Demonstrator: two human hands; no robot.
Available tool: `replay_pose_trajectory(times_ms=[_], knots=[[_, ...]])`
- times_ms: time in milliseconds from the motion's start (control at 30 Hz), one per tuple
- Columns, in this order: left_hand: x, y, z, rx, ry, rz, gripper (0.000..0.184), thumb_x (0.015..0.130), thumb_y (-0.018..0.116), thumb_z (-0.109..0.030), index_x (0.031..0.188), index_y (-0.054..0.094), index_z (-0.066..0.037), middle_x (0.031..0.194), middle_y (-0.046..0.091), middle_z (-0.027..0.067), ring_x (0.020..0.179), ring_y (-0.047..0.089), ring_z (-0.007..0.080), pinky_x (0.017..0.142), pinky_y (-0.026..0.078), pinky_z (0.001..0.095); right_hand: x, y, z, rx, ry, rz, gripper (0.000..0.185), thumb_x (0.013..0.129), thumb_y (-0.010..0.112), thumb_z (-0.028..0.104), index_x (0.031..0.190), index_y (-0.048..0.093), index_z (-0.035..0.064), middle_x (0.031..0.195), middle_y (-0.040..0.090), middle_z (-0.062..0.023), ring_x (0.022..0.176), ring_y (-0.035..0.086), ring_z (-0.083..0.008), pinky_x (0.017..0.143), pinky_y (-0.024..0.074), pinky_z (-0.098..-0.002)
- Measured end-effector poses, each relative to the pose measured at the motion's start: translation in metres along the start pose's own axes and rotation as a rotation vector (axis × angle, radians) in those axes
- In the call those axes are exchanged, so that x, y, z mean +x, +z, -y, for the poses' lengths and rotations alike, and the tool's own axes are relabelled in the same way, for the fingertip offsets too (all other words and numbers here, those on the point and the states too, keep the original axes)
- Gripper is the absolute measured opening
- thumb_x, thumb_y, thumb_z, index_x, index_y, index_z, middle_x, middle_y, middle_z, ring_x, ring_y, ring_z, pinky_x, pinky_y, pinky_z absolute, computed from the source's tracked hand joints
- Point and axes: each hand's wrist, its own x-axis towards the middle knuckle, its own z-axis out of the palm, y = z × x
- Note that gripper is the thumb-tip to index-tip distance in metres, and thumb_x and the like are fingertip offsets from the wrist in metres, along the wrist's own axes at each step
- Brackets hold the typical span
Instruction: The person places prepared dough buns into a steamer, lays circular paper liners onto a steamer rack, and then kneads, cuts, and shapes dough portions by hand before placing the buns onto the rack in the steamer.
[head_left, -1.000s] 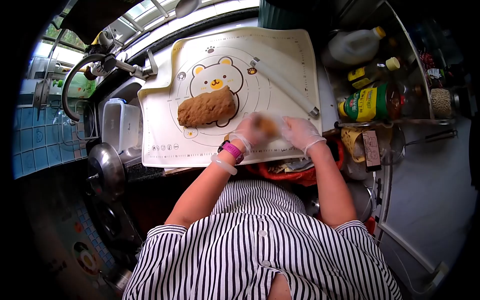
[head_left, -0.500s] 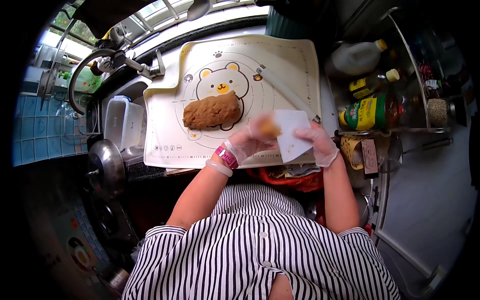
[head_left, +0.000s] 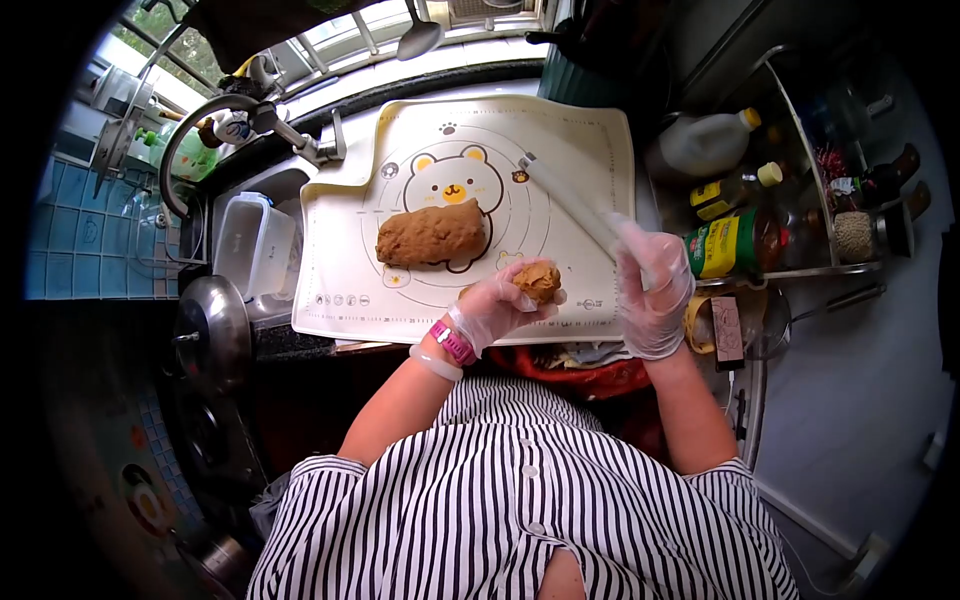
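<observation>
Three bottles line the side rack on the right: a pale, cloudy jug with a yellow cap, a smaller yellow-capped bottle, and a big bottle in green-and-yellow label, dark liquid showing at its side. Next to them, a clear jar packed with pale grains or beans! Over on the left, by the sink, stands a see-through plastic box, its inside too hazy to read. Under the near edge of the mat, a red holder carries crumpled, pale, cloth-like stuff.

Now to the star, the brown dough log, lying on the mat across the lower half of the printed bear: thick, rounded, matte, its skin lumpy and cracked. Its long axis runs left to right, the right end tipped slightly toward the window side.

And here's the left hand, gloved in clear plastic, fingers curled round a small dough lump, rough and roundish (same brown as the log), held above the mat's near edge. The gloved right hand hovers by the lower end of the white rolling pin, which slants from upper left to lower right; blur there, so I can't tell whether it grips anything.
</observation>
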Motion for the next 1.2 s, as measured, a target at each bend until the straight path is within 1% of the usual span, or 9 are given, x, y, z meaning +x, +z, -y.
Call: replay_pose_trajectory(times_ms=[67, 167, 333, 400, 500, 600, 867, 1067, 1200], knots=[[-0.003, 0.009, 0.0, 0.028, 0.091, -0.02, 0.065, 0.075, 0.059, 0.006, 0.139, 0.05, -0.006, 0.127, 0.062, 0.016, 0.12, 0.064, 0.0324, 0.1, 0.055, 0.04, -0.024, 0.004, -0.011, 0.024, 0.2, 0.085, 0.044, 0.082, 0.075, 0.0, 0.123, 0.069, 0.0153, 0.094, 0.065, -0.0042, 0.081, 0.064, -0.0267, 0.073, 0.0528, -0.0396], [-0.022, 0.035, -0.008, 0.236, 0.218, -0.206, 0.063, 0.081, 0.062, 0.017, 0.139, 0.05, -0.003, 0.129, 0.063, 0.0128, 0.123, 0.064, 0.0259, 0.105, 0.052, 0.0346, -0.086, 0.039, -0.065, 0.779, 1.09, 0.429, 0.05, 0.083, 0.078, 0.01, 0.13, 0.061, 0.0047, 0.114, 0.072, -0.0157, 0.096, 0.069, -0.0334, 0.091, 0.0552, -0.0385], [-0.039, 0.037, -0.001, 0.394, 0.337, -0.292, 0.065, 0.082, 0.063, 0.016, 0.143, 0.048, -0.004, 0.133, 0.062, 0.0111, 0.124, 0.063, 0.0221, 0.105, 0.051, 0.0321, -0.096, 0.045, -0.055, -0.354, 0.712, 0.886, 0.084, 0.077, 0.084, 0.029, 0.148, 0.046, 0.0072, 0.138, 0.059, -0.0173, 0.12, 0.06, -0.0365, 0.104, 0.0479, -0.0486], [-0.047, 0.036, 0.002, 0.406, 0.376, -0.333, 0.067, 0.082, 0.063, 0.016, 0.144, 0.047, -0.004, 0.135, 0.062, 0.0107, 0.124, 0.062, 0.0213, 0.105, 0.05, 0.0315, -0.069, 0.029, -0.022, -0.209, 0.271, 0.528, 0.093, 0.075, 0.083, 0.025, 0.155, 0.038, 0.0134, 0.15, 0.045, -0.0186, 0.127, 0.055, -0.039, 0.106, 0.0482, -0.0463], [-0.059, 0.038, 0.004, 0.364, 0.4, -0.288, 0.071, 0.08, 0.061, 0.017, 0.146, 0.044, -0.003, 0.137, 0.06, 0.0092, 0.127, 0.06, 0.0201, 0.107, 0.048, 0.0314, -0.02, 0.007, 0.052, 0.573, 0.564, 0.779, 0.099, 0.075, 0.081, 0.02, 0.16, 0.031, 0.0186, 0.154, 0.04, -0.0176, 0.129, 0.055, -0.0383, 0.108, 0.0479, -0.0433], [-0.074, 0.045, 0.008, 0.31, 0.419, -0.233, 0.079, 0.078, 0.055, 0.018, 0.152, 0.039, -0.002, 0.144, 0.055, 0.0092, 0.134, 0.055, 0.0202, 0.112, 0.044, 0.0323, -0.015, 0.022, 0.073, 0.478, 0.299, 0.733, 0.099, 0.074, 0.081, 0.016, 0.16, 0.031, 0.0189, 0.151, 0.045, -0.0152, 0.128, 0.056, -0.034, 0.108, 0.0478, -0.0409], [-0.149, 0.052, 0.008, 0.194, 0.55, -0.087, 0.088, 0.076, 0.056, 0.015, 0.159, 0.029, -0.001, 0.152, 0.046, 0.0109, 0.141, 0.046, 0.0217, 0.119, 0.035, 0.0345, -0.014, 0.058, 0.114, 0.869, 0.43, 0.735, 0.075, 0.07, 0.075, -0.002, 0.142, 0.057, 0.0121, 0.127, 0.059, -0.0106, 0.122, 0.059, -0.0275, 0.108, 0.0471, -0.036], [-0.219, 0.041, 0.013, 0.995, 0.668, -0.602, 0.078, 0.083, 0.078, 0.004, 0.152, 0.042, -0.003, 0.134, 0.061, 0.0129, 0.114, 0.066, 0.0187, 0.098, 0.055, 0.0309, -0.016, 0.077, 0.161, 1.333, 0.664, 0.936, 0.069, 0.071, 0.063, -0.008, 0.138, 0.054, 0.0054, 0.125, 0.057, -0.0042, 0.122, 0.056, -0.0174, 0.108, 0.0442, -0.0321], [-0.287, 0.036, 0.019, 1.761, 0.771, -1.057, 0.05, 0.072, 0.089, -0.017, 0.118, 0.071, -0.01, 0.104, 0.071, 0.0075, 0.088, 0.072, 0.0239, 0.077, 0.058, 0.0337, -0.002, 0.084, 0.209, 1.416, 0.908, 1.328, 0.068, 0.075, 0.065, -0.005, 0.141, 0.051, 0.0048, 0.132, 0.055, -0.0053, 0.122, 0.055, -0.0161, 0.103, 0.0482, -0.0302]])
